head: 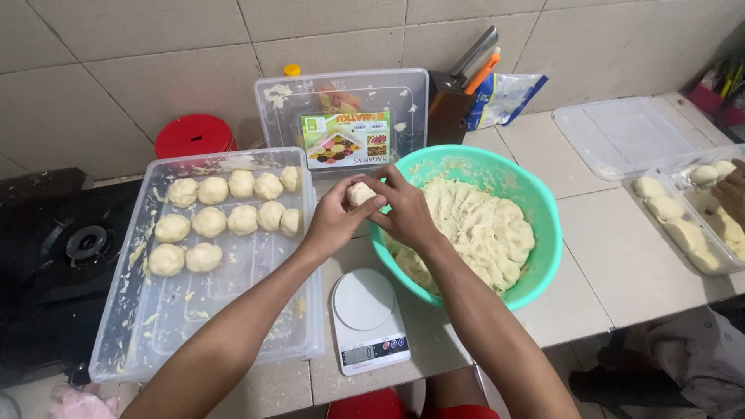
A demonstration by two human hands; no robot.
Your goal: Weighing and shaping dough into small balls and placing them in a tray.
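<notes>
Both hands are wrapped around one dough ball (359, 192), left hand (335, 219) and right hand (405, 211) pinching it together just above the green bowl's (543, 225) rim, next to the clear tray (155, 326) of finished balls, kitchen scale (366, 320) below.

We hold a dough ball (359, 192) between our left hand (334, 221) and right hand (405, 211), at the centre of the counter (605, 248). At four o'clock from it sits the bowl (535, 233) with the dough mass (477, 229) inside. At six o'clock lies the scale (366, 320). At nine o'clock lies the tray (209, 310), rows of dough balls (225, 217) in its far half. At twelve o'clock a lidded box (341, 109) leans on the wall. At three o'clock a second tray (691, 225) lies near another person's hand (733, 194).
</notes>
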